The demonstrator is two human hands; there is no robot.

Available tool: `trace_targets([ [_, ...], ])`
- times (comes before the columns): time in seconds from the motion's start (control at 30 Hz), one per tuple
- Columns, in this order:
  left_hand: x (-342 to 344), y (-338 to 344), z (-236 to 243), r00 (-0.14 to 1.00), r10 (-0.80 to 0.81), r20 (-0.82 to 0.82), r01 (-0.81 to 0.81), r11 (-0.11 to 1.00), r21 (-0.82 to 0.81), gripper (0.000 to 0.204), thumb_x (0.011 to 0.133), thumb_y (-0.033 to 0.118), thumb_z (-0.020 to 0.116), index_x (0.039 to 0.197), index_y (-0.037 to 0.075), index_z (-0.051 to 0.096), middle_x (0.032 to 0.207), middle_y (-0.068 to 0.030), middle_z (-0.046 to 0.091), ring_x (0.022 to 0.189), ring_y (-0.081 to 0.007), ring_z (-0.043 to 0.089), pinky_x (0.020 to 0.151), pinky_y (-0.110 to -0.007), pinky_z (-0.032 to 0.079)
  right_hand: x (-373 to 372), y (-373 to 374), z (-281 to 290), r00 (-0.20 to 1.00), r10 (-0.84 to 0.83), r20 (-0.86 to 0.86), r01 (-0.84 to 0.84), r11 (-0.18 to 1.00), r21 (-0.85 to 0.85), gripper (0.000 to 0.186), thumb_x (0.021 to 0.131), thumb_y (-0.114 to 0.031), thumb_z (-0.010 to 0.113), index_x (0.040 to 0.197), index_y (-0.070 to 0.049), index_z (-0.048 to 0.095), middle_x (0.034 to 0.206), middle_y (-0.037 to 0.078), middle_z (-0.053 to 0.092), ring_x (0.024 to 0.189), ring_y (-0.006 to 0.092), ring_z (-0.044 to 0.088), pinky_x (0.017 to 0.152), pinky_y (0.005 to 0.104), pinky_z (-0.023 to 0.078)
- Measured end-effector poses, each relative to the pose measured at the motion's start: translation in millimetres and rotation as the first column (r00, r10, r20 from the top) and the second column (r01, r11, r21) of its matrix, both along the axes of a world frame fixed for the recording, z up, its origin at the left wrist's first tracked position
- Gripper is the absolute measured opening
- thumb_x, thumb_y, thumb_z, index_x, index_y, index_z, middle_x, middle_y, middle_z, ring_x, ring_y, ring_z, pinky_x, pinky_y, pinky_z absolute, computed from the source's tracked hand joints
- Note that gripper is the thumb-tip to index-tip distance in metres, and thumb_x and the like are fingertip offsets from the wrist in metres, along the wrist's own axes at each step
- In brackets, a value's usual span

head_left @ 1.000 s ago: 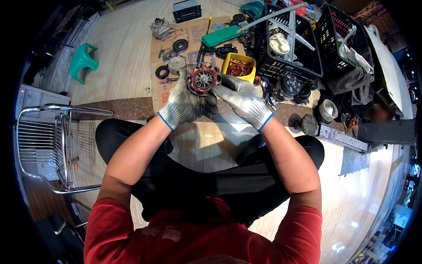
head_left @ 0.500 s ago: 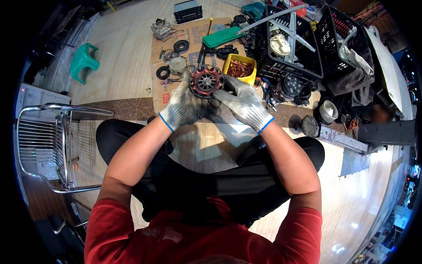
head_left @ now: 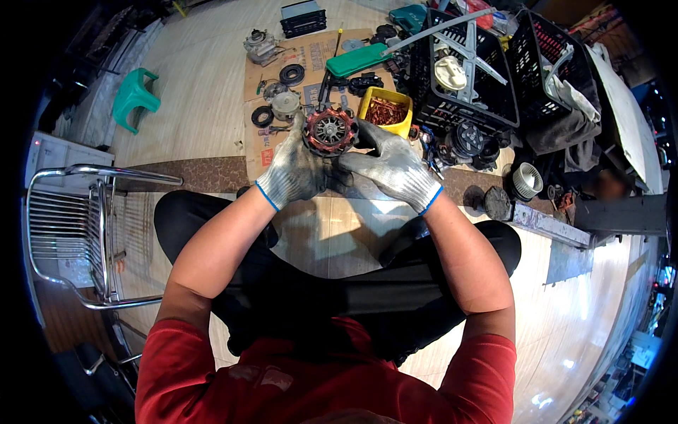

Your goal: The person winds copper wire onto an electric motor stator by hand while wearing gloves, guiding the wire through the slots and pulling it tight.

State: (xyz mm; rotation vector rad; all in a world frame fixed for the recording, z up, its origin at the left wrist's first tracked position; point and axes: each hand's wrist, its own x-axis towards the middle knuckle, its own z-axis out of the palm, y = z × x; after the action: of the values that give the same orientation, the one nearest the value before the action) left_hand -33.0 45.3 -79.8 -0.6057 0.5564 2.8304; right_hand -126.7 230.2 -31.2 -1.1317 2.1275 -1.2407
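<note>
Above the cardboard's near edge I hold a round motor part (head_left: pixel 330 131) with a ring of reddish copper windings around a spoked metal centre. My left hand (head_left: pixel 295 161), in a dirty white work glove, grips it from the left and below, thumb up its left side. From the right, my right hand (head_left: pixel 390 159), gloved alike, closes on the rim; some of its fingertips are hidden behind the part. Just beyond stands a yellow container (head_left: pixel 386 109) full of copper-coloured pieces. A round metal motor housing (head_left: pixel 286 106) and a black ring (head_left: pixel 262 116) lie left of it.
Cardboard (head_left: pixel 258 85) under the parts also bears a green-handled tool (head_left: pixel 357 61). Black crates (head_left: pixel 462 106) crowd the right, near a white fan wheel (head_left: pixel 527 180). A green stool (head_left: pixel 135 101) and a metal chair (head_left: pixel 99 233) stand left.
The motor part has turned and tilted slightly in my hands. My right hand's fingers have shifted along its right side; my left hand stays nearly in place.
</note>
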Motion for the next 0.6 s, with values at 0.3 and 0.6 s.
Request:
trace_targets([
  [0.3, 4, -16, -26, 0.939, -0.181, -0.291, 0.209, 0.975, 0.068, 0.087, 0.089, 0.079, 0.033, 0.144, 0.012, 0.045, 0.136, -0.0233, 0.055, 0.123, -0.0439, 0.055, 0.100, -0.065, 0.044, 0, 0, 2, 1.000, 0.006, 0.013, -0.006, 1.000, 0.026, 0.072, 0.085, -0.044, 0.068, 0.138, 0.002, 0.050, 0.134, 0.028, 0.056, 0.126, 0.0392, 0.054, 0.106, 0.0414, 0.043],
  [0.6, 1, -5, 3, 0.998, -0.058, -0.010, 0.058, 0.998, -0.009, 0.079, 0.095, 0.074, 0.023, 0.141, 0.015, 0.048, 0.128, -0.0182, 0.061, 0.097, -0.0387, 0.066, 0.078, -0.055, 0.056, -4, 3, -20, 0.971, -0.006, -0.238, 0.017, 0.999, 0.041, 0.071, 0.088, -0.044, 0.065, 0.141, 0.000, 0.047, 0.138, 0.032, 0.051, 0.129, 0.0438, 0.050, 0.109, 0.0445, 0.040],
])
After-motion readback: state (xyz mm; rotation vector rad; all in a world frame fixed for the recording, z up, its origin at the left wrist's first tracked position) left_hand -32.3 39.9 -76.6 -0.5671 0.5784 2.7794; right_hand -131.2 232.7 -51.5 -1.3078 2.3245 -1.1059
